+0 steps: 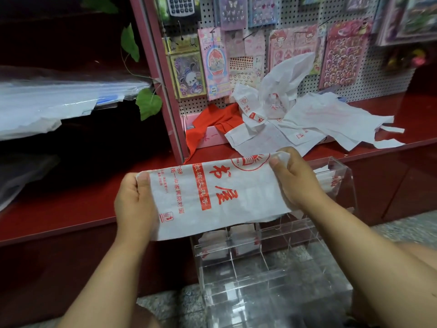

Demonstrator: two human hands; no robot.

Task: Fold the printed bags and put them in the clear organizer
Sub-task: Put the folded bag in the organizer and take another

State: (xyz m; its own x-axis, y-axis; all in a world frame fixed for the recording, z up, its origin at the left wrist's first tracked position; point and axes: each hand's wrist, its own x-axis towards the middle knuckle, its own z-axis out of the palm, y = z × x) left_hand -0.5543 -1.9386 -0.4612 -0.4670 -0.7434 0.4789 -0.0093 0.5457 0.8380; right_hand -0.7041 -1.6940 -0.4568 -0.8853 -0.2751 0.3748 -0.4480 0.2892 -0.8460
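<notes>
Hands (136, 200) (295, 178) stretch bag (212, 197); organizer (272, 268) below.

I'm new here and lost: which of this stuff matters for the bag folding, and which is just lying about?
Job: bag held by left hand and right hand; bag pile; organizer.
Lying about: sticker packs, red cloth, leaves.

A single head-worn view looks forward and steeply down from just above the person's forearms, close to both hands. It faces the front edge of the red shelf (71, 209), with the pegboard (378, 74) rising at the shelf's back edge. Wide-angle bending curves the frame's borders.
</notes>
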